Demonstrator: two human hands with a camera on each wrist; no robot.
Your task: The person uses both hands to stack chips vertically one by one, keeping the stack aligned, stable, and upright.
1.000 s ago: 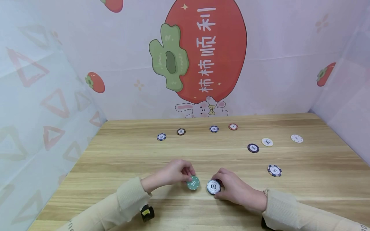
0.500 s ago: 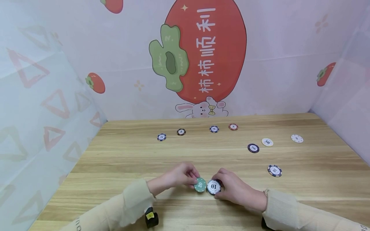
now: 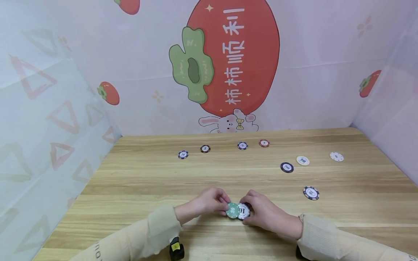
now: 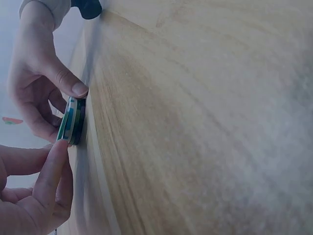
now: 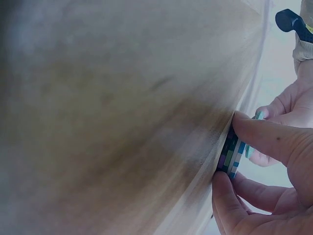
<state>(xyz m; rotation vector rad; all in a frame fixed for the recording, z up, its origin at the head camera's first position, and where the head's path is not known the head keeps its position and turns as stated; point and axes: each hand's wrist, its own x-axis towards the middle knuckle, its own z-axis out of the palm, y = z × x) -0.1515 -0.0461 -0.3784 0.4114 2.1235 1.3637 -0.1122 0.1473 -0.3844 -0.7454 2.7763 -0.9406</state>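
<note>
A green poker chip marked 20 is pinched at its left edge by my left hand. It overlaps the left part of a white-faced chip marked 10, the top of a short stack. My right hand grips that stack between thumb and fingers from the right. In the right wrist view the stack shows several layered edges, dark below and blue-white on top, resting on the table. The green chip peeks out beyond the right thumb there. From the left wrist, the stack appears beside the pinching fingertips.
Along the back of the wooden table lie two blue chips, a black-and-red chip and a red chip. To the right are a dark 500 chip, a 50 chip, a white chip and a blue 10 chip.
My left hand has moved right with the green chip, from beside the stack to overlapping its top chip. My right hand has stayed on the stack.
</note>
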